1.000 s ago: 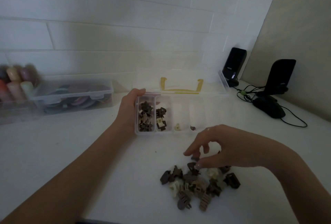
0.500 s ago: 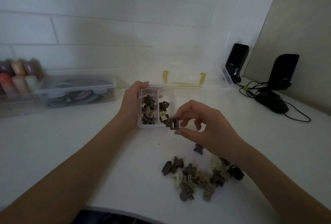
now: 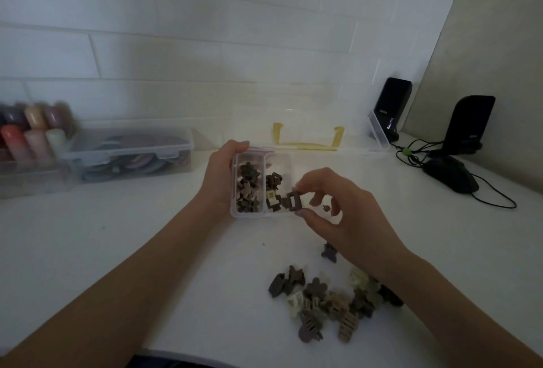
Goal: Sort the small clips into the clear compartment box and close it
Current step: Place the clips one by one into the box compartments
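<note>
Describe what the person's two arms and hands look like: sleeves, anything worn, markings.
Both forearms are bare as far as the frame shows; no sleeves, watch or bracelets are visible. The left hand and right hand wear no gloves, and no rings show. The fingers have pale nails. The dim light hides finer markings.

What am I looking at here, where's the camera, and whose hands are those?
No machine here: a person wears one camera on the head, looking down at their own two hands. The left hand grips the end of a clear compartment box with its lid open; two compartments already hold small clips. The right hand pinches a dark brown clip over the box. A pile of clips waits on the white table. Behind are another plastic box, two black speakers and a mouse.
</note>
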### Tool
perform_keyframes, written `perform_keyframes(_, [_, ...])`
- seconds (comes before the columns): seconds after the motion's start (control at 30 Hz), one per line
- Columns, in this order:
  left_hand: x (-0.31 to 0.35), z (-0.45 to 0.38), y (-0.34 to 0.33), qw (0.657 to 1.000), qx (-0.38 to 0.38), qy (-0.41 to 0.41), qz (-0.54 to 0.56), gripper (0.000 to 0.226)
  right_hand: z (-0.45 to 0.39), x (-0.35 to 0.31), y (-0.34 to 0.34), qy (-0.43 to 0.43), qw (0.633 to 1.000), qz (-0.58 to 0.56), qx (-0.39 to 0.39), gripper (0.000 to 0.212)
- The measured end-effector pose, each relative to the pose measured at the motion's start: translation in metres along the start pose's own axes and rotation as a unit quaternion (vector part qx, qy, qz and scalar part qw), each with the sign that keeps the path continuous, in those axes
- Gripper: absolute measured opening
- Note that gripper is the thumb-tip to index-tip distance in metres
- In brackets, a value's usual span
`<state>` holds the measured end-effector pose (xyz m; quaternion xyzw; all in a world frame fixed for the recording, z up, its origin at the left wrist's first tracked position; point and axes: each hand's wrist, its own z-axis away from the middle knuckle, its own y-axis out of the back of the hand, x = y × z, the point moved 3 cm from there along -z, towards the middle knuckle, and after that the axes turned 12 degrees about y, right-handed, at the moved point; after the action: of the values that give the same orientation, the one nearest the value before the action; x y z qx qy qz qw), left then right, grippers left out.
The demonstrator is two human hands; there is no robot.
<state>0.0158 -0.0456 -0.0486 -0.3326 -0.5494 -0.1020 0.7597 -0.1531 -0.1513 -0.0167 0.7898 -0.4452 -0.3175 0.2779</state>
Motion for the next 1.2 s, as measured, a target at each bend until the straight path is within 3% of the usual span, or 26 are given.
perform_keyframes(0.23, [-0.001,0.001,0.000,0.999,-0.005,0.042,0.018,0.046,-0.017,-0.006,0.005,0.088,0.988,0.123,0.025,0.010])
perform_keyframes(0.37, [-0.003,0.000,0.000,0.996,-0.035,0.063,0.050,0.081,-0.045,-0.006,0.002,0.139,0.973,0.184,0.016,0.007])
perform_keyframes(0.47, [-0.003,-0.002,0.000,0.995,-0.045,0.063,0.057,0.074,-0.059,0.001,-0.013,0.157,0.949,0.269,-0.039,0.008])
perform_keyframes(0.63, [-0.005,-0.008,0.004,0.998,-0.023,0.055,0.037,0.062,-0.063,0.005,-0.020,0.115,0.935,0.333,-0.042,0.005])
perform_keyframes(0.77, [-0.006,-0.006,0.002,0.996,-0.049,0.066,0.043,0.057,-0.056,0.006,-0.023,0.183,0.909,0.365,-0.085,0.009])
perform_keyframes(0.87, [-0.007,-0.006,0.003,0.996,-0.051,0.064,0.042,0.063,-0.053,0.008,-0.021,0.191,0.918,0.337,-0.085,0.012])
perform_keyframes(1.0, [-0.004,-0.003,0.002,0.997,-0.039,0.054,0.031,0.070,-0.052,0.004,0.009,0.155,0.971,0.184,-0.012,0.023])
perform_keyframes(1.1, [-0.004,-0.002,0.004,0.999,-0.006,0.041,0.025,0.052,-0.032,0.002,0.040,0.083,0.990,0.110,0.042,0.025])
perform_keyframes(1.2, [-0.002,-0.002,0.004,0.998,0.005,0.061,0.022,0.072,-0.002,-0.005,0.050,0.041,0.993,0.110,0.005,0.030])
